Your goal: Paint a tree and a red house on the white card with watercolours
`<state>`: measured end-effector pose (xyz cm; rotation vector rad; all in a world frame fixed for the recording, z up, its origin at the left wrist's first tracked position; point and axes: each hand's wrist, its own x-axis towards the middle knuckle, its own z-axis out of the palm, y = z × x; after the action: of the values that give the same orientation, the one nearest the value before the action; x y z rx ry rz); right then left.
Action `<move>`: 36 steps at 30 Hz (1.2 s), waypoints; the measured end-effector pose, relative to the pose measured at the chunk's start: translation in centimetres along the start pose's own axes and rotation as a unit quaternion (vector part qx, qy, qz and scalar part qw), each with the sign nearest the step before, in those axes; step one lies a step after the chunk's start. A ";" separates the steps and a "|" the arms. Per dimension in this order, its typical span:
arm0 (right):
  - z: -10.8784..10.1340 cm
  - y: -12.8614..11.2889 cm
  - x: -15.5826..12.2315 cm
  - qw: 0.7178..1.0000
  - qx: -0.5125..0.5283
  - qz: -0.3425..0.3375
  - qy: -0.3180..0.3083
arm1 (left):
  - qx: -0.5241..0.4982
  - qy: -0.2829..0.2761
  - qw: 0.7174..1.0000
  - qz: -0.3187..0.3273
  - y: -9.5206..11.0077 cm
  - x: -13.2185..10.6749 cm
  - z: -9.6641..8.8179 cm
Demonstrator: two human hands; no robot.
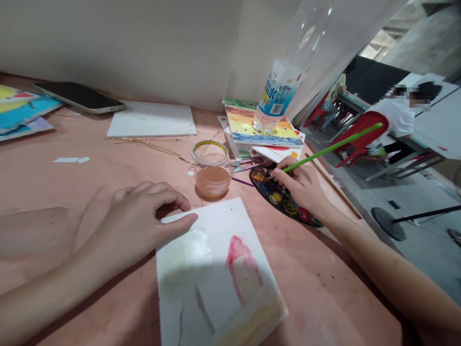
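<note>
My right hand (300, 185) is closed round a paintbrush (331, 148) with a long green handle. The brush's lower end is over a dark oval paint palette (275, 198), whose wells hold orange, yellow, blue and red paint. Below, a white painting board (216, 274) lies on the table, marked with a pink pointed shape, grey strokes and a brownish-yellow wash. My left hand (147, 214) rests at its upper left corner, thumb lying over the edge and apart from the loosely bent fingers. A clear cup of brownish water (213, 182) stands just beyond the board.
A tape roll (210, 150) sits behind the cup. A plastic bottle (279, 91) stands on stacked paintings (241, 125). Farther left are a white board (153, 119), a phone (79, 96), paper scraps (66, 160) and colourful paintings (27, 113). People sit at tables beyond the right edge.
</note>
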<state>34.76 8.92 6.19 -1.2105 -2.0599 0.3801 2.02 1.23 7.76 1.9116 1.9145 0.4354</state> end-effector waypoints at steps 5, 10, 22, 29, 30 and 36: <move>-0.1 -0.2 0.1 1.000 -0.004 -0.004 -0.002 | 0.000 0.010 1.000 -0.002 0.0 0.1 0.1; -0.4 -0.5 0.1 1.000 -0.011 -0.006 -0.004 | 0.003 0.019 0.998 0.061 -0.3 -0.6 0.1; -0.5 -1.0 0.2 1.000 0.009 0.001 0.010 | 0.009 0.012 0.998 0.059 -0.3 -0.7 0.0; -1.0 -3.0 -1.0 0.995 0.085 0.004 0.050 | -0.004 0.010 0.998 0.056 -0.9 -0.2 0.2; -1.0 -3.7 -1.9 0.992 0.111 0.001 0.051 | -0.009 0.012 0.999 0.051 -0.8 -0.3 0.2; 0.2 -7.3 -7.8 0.933 0.343 -0.035 -0.105 | -0.026 -0.002 0.999 0.033 0.0 -0.5 -0.1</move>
<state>32.36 -1.50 6.84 -0.6851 -1.8775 1.1241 2.00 0.75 7.85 1.9465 1.8241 0.4959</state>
